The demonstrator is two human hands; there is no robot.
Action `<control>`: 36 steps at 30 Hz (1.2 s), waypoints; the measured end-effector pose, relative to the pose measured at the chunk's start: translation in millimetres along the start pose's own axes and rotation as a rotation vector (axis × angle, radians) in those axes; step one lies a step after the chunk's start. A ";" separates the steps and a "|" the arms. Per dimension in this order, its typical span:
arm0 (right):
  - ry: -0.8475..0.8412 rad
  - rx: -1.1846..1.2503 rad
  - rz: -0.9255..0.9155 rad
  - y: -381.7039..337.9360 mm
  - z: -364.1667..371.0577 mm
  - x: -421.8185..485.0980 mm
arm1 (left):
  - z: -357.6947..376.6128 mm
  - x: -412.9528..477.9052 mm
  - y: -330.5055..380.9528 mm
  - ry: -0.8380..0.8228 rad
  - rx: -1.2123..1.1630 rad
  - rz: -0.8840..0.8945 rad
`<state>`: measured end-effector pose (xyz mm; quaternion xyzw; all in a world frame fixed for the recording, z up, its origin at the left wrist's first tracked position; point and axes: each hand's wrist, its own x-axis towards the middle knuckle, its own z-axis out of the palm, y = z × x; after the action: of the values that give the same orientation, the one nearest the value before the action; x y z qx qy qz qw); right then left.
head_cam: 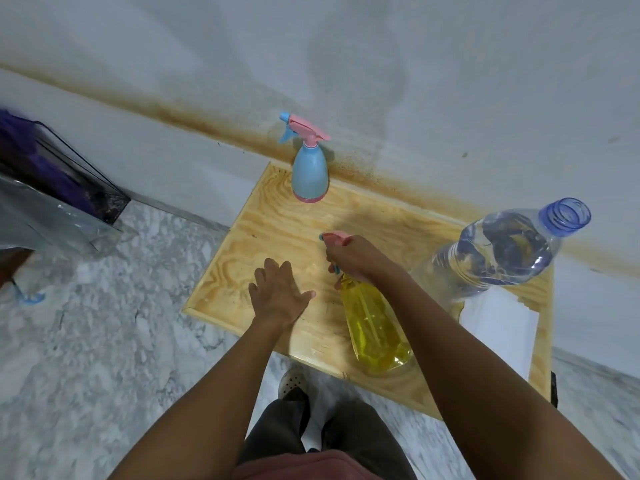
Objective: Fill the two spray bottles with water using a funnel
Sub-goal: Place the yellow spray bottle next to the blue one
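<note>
Two hands were apart: the left hand (278, 292) lay flat on the pale wooden desk (259, 230), the right hand (360, 259) gripped the neck of the translucent yellow plastic spray bottle (375, 327) near the front edge, which looked light, thin-walled and slippery, its neck the firmest hold.

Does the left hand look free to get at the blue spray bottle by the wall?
Probably yes: the left hand is open and empty, and only bare wooden table lies between it and the blue spray bottle. The right hand holds the yellow bottle aside.
</note>
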<state>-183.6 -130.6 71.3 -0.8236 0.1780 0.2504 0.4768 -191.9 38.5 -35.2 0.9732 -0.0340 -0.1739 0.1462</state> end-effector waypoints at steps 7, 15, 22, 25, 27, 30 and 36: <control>0.059 0.064 0.004 5.1 2.8 -8.0 | -6.4 -3.4 0.7 -0.035 0.002 -0.003; 0.236 0.298 -0.271 4.5 -6.4 -50.7 | -40.9 -5.6 6.6 -0.495 -0.295 0.341; 0.366 0.476 -0.502 -23.0 -11.2 -71.4 | -84.5 -35.0 41.4 -0.606 -0.709 0.497; 0.463 0.445 -0.496 -37.1 -13.7 -71.2 | -91.0 -34.1 44.9 -0.446 -0.773 0.502; 0.531 0.393 -0.480 -39.2 -14.4 -68.6 | -94.2 -28.1 46.6 -0.340 -0.789 0.489; 0.641 0.362 -0.419 -32.9 -8.8 -64.6 | -95.4 -12.7 49.9 -0.167 -0.708 0.477; 0.766 0.279 -0.326 -19.2 -20.5 -34.3 | -83.6 28.3 75.3 -0.040 -0.632 0.486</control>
<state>-196.3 -137.4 113.3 -0.8020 0.2418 -0.1781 0.5164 -137.4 -13.9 52.8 0.8405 -0.2108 -0.1550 0.4745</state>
